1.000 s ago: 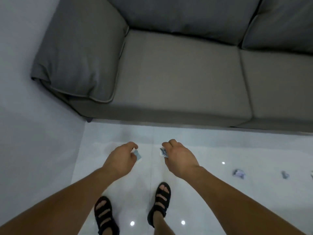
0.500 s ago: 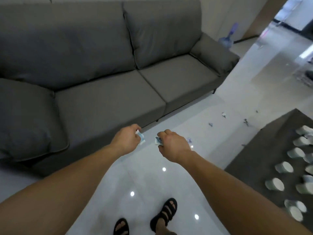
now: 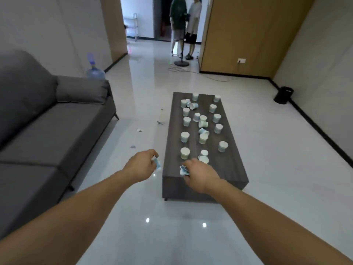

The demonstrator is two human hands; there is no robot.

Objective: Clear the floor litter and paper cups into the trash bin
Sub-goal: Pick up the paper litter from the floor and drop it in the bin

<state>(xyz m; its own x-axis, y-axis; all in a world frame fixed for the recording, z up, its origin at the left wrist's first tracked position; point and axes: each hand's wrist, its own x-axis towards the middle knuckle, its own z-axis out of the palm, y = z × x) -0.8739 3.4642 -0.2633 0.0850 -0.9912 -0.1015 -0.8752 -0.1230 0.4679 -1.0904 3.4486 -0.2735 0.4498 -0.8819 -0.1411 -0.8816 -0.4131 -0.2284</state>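
My left hand (image 3: 142,165) pinches a small blue-white paper scrap (image 3: 157,163) in front of me. My right hand (image 3: 200,175) grips another crumpled scrap (image 3: 183,170) over the near end of the dark coffee table (image 3: 233,163). Several white paper cups (image 3: 185,136) stand or lie on that table. More litter scraps (image 3: 139,129) lie on the glossy floor between sofa and table. A black trash bin (image 3: 283,95) stands far right against the wall.
A grey sofa (image 3: 47,127) fills the left side, with a water bottle (image 3: 95,70) behind its armrest. Two people (image 3: 184,25) stand in the far doorway beside a stand with a round base (image 3: 181,63) and a cable on the floor.
The view has swung from the sofa and floor round to the room, table and bin. Both hands keep hold of their scraps and stay out in front.
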